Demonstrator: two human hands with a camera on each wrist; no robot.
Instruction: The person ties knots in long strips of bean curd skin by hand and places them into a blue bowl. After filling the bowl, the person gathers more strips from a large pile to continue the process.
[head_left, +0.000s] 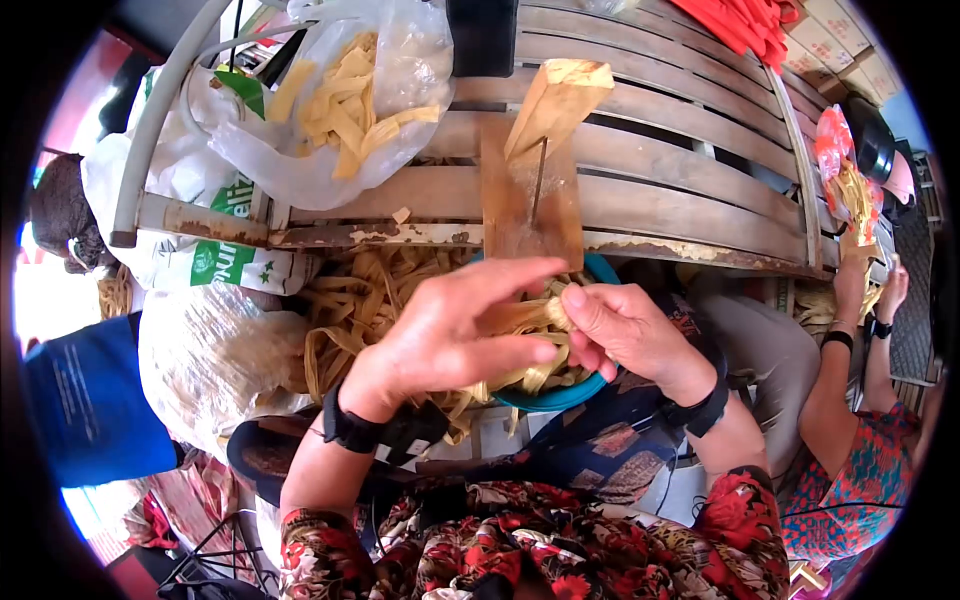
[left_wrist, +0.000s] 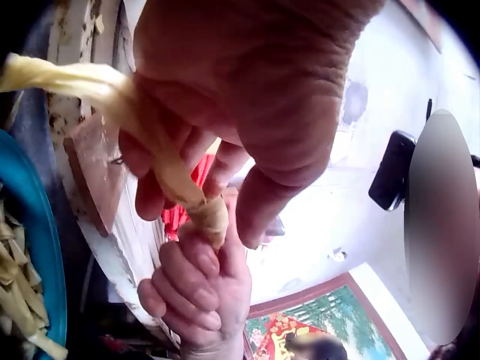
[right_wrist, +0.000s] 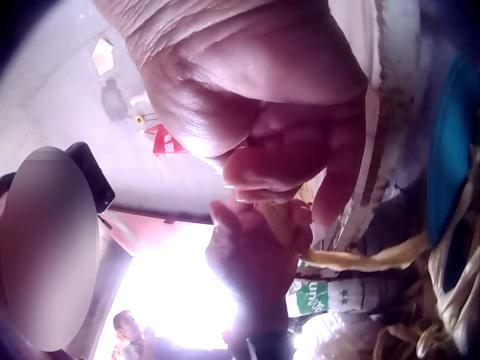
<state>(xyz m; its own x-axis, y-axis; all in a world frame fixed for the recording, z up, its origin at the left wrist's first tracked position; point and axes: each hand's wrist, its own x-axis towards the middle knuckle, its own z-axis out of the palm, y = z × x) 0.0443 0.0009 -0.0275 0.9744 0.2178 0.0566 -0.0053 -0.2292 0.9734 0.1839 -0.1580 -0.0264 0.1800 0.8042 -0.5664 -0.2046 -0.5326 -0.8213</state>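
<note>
Thumb and fingers of my right hand [head_left: 640, 330] pinch a small wrapped roll [head_left: 558, 313] at the end of a flat, pale yellow strip [left_wrist: 169, 169]. My left hand [head_left: 440, 325] is held beside it, its thumb and forefinger spread apart around the roll. In the left wrist view the strip runs past the left palm and folds over itself at the roll. The right wrist view shows the strip trailing toward the teal basin [right_wrist: 450, 157]. More strips lie in that basin below the hands, and a heap of them [head_left: 350, 300] lies to its left.
Ahead stands a slatted bench [head_left: 680, 200] with a wooden block [head_left: 560, 100] and a metal rod [head_left: 539, 185] on a board. A plastic bag [head_left: 410, 50] of strips lies on the bench. At the right, another person's hands [head_left: 855, 275] hold similar strips.
</note>
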